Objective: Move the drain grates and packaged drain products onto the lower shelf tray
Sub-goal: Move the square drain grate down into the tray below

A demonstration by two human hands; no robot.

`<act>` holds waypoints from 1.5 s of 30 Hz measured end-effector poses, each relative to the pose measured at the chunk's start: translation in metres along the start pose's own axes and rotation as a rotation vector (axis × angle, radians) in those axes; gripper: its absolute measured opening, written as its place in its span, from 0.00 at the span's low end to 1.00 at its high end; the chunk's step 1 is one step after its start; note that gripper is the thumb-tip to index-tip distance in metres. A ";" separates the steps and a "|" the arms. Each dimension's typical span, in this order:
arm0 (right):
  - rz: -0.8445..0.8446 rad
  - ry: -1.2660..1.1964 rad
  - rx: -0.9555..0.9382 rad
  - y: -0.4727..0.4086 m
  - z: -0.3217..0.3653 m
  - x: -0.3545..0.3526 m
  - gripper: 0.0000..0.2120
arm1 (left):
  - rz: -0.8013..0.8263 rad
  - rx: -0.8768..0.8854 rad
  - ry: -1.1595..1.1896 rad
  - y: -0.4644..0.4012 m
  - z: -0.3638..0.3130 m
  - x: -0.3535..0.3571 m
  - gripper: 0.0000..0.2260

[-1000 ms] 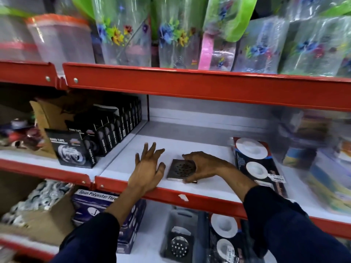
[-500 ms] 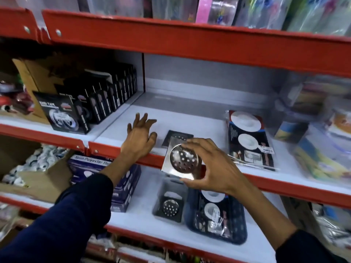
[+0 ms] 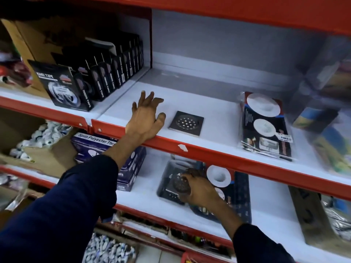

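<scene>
My right hand [image 3: 199,188] grips a drain grate [image 3: 179,184] over the lower tray [image 3: 167,194] at 6 o'clock; left hand [image 3: 146,118] is splayed, empty, so I risk dropping it askew

Red-edged shop shelving [image 3: 218,154] with white boards [image 3: 199,95] and a grey back panel [image 3: 218,40], evenly lit from above.

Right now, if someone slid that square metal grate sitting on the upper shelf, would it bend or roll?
The grate looks like rigid metal, so probably no bending. It lies flat and square, so it should slide, not roll. Its shiny face may feel slippery.
</scene>
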State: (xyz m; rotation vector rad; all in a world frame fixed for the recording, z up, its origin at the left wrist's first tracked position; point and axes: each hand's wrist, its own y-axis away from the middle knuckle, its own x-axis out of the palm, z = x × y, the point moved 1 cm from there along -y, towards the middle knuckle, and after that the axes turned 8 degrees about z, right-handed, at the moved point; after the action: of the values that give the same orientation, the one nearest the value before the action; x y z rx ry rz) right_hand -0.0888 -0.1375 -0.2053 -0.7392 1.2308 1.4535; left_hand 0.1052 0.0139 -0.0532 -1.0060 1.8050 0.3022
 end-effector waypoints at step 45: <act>-0.174 0.185 -0.056 -0.035 0.024 -0.192 0.39 | 0.043 -0.015 -0.022 0.002 0.001 0.000 0.29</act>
State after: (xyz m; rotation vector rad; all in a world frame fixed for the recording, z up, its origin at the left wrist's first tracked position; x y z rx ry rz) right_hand -0.0006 -0.1778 -0.0347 -1.0121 1.2355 1.3037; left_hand 0.1047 0.0153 -0.0542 -0.9717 1.8092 0.3530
